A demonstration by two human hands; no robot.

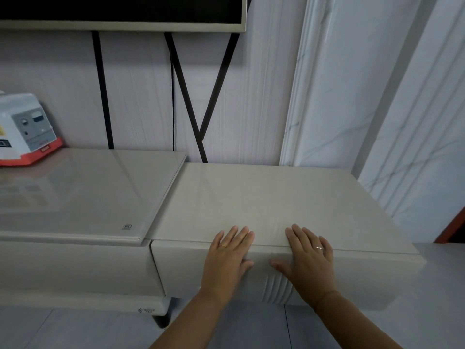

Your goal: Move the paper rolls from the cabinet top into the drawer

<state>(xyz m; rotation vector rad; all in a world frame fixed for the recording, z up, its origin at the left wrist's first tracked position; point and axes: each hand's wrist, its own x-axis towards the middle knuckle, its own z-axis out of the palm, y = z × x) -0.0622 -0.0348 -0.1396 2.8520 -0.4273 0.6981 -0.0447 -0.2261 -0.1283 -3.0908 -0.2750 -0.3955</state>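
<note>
Your left hand (227,255): flat and spread, palm down over the front top edge of the cabinet (276,202), fingers lying on the top surface, thumb stretched along the front face towards your other hand. It holds nothing. A ring shows on one finger.
Your right hand (310,258): also flat and spread, palm down on the same edge, just to the right of your left hand, thumb pointing inward along the front. It holds nothing, and it wears a ring too.
Between your hands: a narrow strip of bare cabinet edge; the thumbs come near each other but stay apart.
Drawer front (352,275): directly under your palms, sitting flush with the cabinet, with only a thin seam along its top. A ribbed patch lies just below your right thumb.
Paper rolls: you cannot see any from here; the cabinet top beyond your fingertips is plain, and the drawer's inside is hidden.
Left of your left hand: a second, longer unit with a glass top (83,195), its corner overlapping the cabinet.
Far beyond your left hand: a white box with an orange base (25,129) stands on that glass.
Beyond your fingertips: dark stand legs (196,96) run down the wall from a screen (120,11).
</note>
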